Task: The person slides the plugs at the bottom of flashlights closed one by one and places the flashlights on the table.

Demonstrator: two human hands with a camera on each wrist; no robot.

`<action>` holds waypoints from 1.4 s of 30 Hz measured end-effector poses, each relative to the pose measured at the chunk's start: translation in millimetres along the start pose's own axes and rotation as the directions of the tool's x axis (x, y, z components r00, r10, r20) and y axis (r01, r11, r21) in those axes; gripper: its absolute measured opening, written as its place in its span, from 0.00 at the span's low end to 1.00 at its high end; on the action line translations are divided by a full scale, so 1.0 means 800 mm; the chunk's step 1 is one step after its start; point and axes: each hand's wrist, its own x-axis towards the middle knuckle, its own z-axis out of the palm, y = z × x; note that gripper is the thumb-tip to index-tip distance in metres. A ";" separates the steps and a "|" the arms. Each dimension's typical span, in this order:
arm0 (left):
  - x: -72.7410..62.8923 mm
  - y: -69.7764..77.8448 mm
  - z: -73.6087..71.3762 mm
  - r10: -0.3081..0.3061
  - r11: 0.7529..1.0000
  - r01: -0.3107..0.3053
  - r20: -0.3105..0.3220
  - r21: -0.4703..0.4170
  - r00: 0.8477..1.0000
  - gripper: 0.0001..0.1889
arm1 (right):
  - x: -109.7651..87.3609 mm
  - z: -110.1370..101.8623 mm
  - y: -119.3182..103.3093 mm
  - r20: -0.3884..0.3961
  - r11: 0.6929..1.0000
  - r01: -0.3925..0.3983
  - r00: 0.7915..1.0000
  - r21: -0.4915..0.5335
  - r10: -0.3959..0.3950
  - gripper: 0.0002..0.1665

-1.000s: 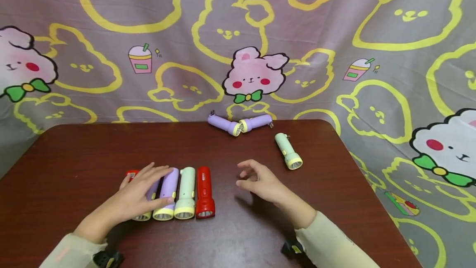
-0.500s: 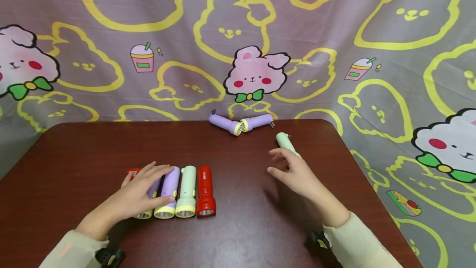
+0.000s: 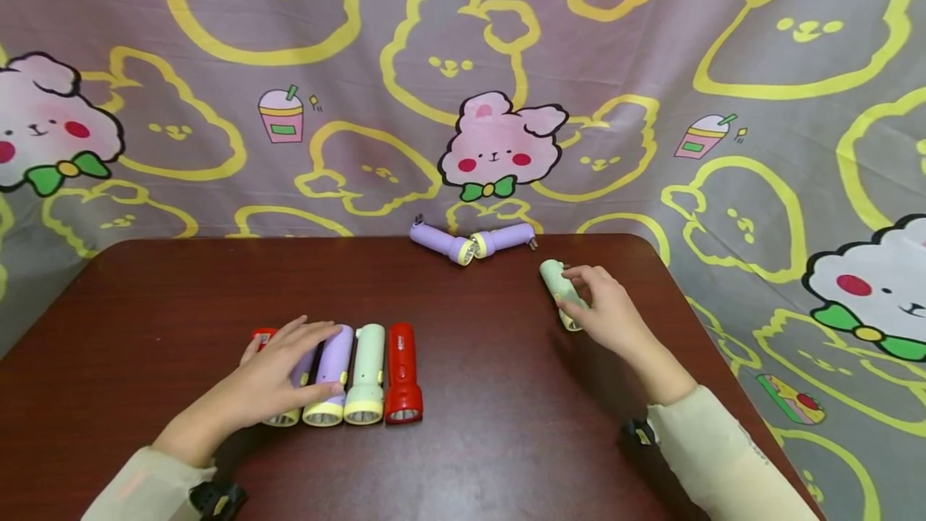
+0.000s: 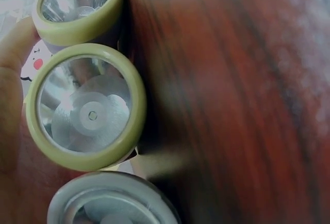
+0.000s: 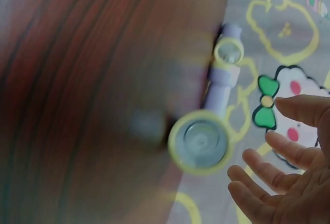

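My left hand [image 3: 260,388] rests over the left end of a row of flashlights, fingers extended. Its thumb touches a purple flashlight [image 3: 334,356]. Another purple flashlight [image 3: 302,368] and a red flashlight [image 3: 264,334] lie partly hidden under it. To the right in the row are a light green flashlight [image 3: 369,360] and a red flashlight [image 3: 403,368]. My right hand [image 3: 615,316] hovers with parted fingers beside a separate light green flashlight [image 3: 555,280]; the right wrist view shows a gap between the fingers and its yellow-rimmed head [image 5: 200,141].
Two purple flashlights, one on the left [image 3: 437,242] and one on the right [image 3: 506,239], lie head to head at the back edge of the dark brown table [image 3: 492,457]. A patterned cloth [image 3: 615,47] hangs behind the table.
My right hand has moved right and farther back to the separate light green flashlight. The left hand stays on the row.
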 end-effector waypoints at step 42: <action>-0.001 0.003 -0.001 0.005 1.000 -0.005 -0.011 0.016 1.000 0.42 | 0.058 0.029 0.042 0.169 0.991 -0.093 0.980 -0.101 0.109 0.43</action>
